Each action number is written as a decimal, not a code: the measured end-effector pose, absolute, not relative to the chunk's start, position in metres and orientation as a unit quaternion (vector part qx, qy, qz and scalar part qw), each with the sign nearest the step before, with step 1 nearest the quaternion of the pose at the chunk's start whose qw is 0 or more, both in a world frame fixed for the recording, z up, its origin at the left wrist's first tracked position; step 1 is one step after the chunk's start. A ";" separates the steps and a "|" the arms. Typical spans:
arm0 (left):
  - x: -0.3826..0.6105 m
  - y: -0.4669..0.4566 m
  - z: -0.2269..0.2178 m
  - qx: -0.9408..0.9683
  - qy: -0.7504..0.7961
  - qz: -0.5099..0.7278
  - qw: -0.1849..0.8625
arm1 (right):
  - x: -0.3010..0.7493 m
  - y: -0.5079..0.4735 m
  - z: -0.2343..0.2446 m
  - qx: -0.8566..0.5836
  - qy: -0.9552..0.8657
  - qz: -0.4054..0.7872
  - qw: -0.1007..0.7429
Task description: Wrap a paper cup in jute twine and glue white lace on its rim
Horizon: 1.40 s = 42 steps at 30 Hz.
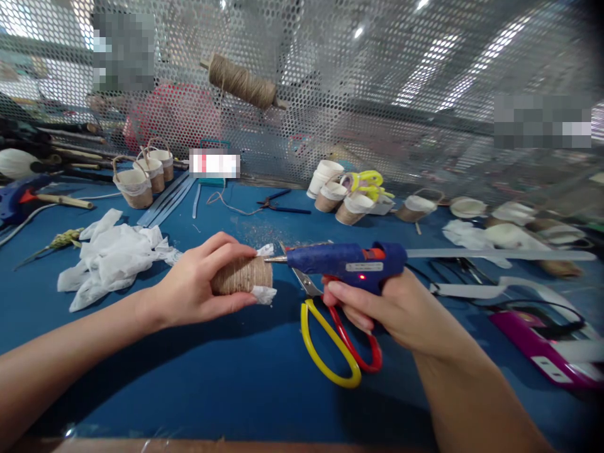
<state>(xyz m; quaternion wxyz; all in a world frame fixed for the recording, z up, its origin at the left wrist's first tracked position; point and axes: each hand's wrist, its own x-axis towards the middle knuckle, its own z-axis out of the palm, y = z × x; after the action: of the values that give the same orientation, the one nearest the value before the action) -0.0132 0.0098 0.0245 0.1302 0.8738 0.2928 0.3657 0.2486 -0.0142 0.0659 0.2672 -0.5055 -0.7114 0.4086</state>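
Note:
My left hand (pixel 198 286) is closed around a small cup wrapped in jute twine (pixel 241 275), held on its side, with white lining showing at its rim. My right hand (pixel 391 308) grips a blue hot glue gun (pixel 346 261) whose red light is on. The gun's metal nozzle points left and nearly touches the cup's rim. Under the gun, scissors with one yellow and one red handle (pixel 340 343) lie on the blue table (pixel 236 371).
Crumpled white plastic (pixel 111 255) lies to the left. Twine-wrapped cups with handles (pixel 141 176) stand at the back left, and more cups (pixel 342 198) at the back centre. A jute spool (pixel 243 82) hangs on the perforated screen. A purple tool (pixel 542 343) sits at the right. A person in red sits behind the mesh.

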 end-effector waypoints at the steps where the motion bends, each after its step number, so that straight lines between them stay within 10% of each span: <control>1: -0.013 0.010 0.025 0.872 0.295 0.367 0.133 | 0.249 -0.015 0.066 -0.506 -0.710 0.411 0.267; 42: -0.015 0.017 0.023 0.842 0.332 0.373 0.205 | 0.244 -0.014 0.065 -0.482 -0.675 0.496 0.257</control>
<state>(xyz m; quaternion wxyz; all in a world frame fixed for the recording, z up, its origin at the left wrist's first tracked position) -0.0153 0.0166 0.0225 0.2045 0.8421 0.3319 0.3726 0.2443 -0.0142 0.0654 0.2569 -0.4819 -0.6748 0.4964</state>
